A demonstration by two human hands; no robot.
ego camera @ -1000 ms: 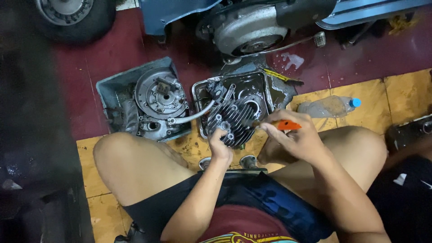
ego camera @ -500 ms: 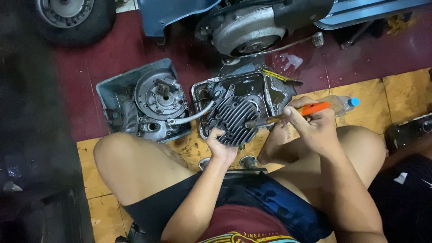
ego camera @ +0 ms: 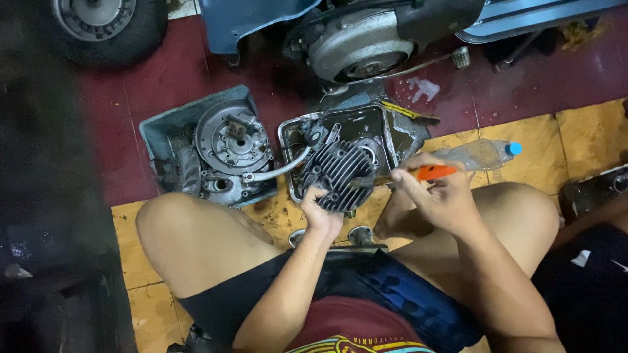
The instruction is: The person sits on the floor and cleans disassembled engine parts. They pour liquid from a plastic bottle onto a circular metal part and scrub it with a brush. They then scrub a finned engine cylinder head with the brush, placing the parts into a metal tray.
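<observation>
My left hand (ego camera: 320, 212) grips the lower edge of a dark finned engine cylinder head (ego camera: 337, 171), holding it tilted over an oily metal tray (ego camera: 392, 134). My right hand (ego camera: 435, 196) is closed around the orange handle of a screwdriver (ego camera: 428, 173). The screwdriver's shaft points left, and its tip rests at the right side of the fins. Both hands work above my bare knees as I sit on the floor.
A grey tray (ego camera: 154, 134) on the left holds an engine flywheel housing (ego camera: 229, 140). A clear plastic bottle with a blue cap (ego camera: 481, 153) lies behind my right hand. A scooter's engine (ego camera: 363, 46) and a wheel (ego camera: 108, 23) stand on the red floor beyond.
My right hand swung the screwdriver up and to the right, then settled with its tip against the cylinder head. My left hand turned the head to show its fins.
</observation>
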